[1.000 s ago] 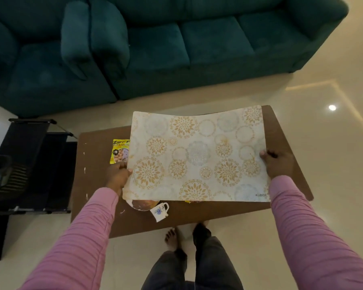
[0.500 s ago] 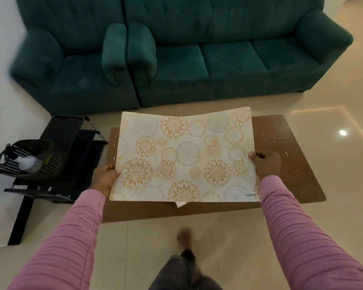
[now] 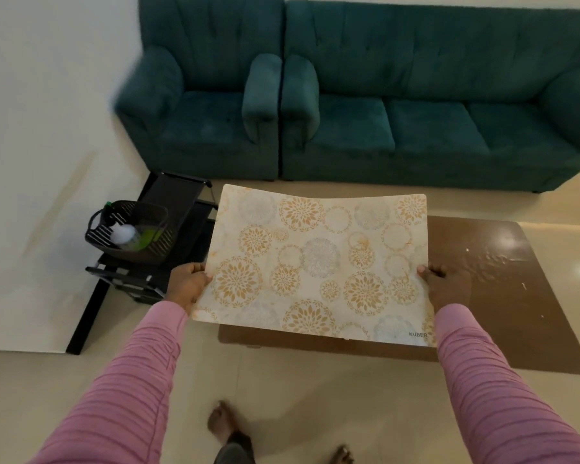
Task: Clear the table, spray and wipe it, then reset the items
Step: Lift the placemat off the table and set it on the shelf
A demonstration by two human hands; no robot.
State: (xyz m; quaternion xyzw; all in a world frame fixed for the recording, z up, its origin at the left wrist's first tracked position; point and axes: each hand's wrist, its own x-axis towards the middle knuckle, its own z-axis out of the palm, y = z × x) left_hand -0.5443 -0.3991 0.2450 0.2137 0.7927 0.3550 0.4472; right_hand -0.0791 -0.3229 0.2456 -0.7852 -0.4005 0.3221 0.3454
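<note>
- Cream-and-gold placemat (image 3: 318, 262) is held in the air by both short edges, its long axis running left to right from one grip to the other.
- Its left edge is pinched by the left hand (image 3: 186, 286), thumb on top and fingers curled beneath; the right edge is gripped the same way by the right hand (image 3: 444, 289).
- The printed face is turned up toward the camera. The word "KUBER" is seen at the near corner just below the right grip, reading upright to the holder.
- Between the grips the far edge is seen bowed slightly.
- A brown table (image 3: 516, 296) is seen below and outward of the right grip, its top scattered with pale crumbs. The mat's right part is held over the table, while the left grip lies past the table's left end.
- Beyond the left grip, a dark basket (image 3: 128, 232) is seen on a black rack (image 3: 178, 195), with a white-topped bottle (image 3: 123, 233) inside it.
- A teal armchair (image 3: 208, 112) and a matching sofa (image 3: 416, 112) are seen far beyond both grips, against the wall.
- Pink sleeves (image 3: 141, 363) are worn on both arms, and bare feet are seen on the tiled floor (image 3: 315, 396) below.
</note>
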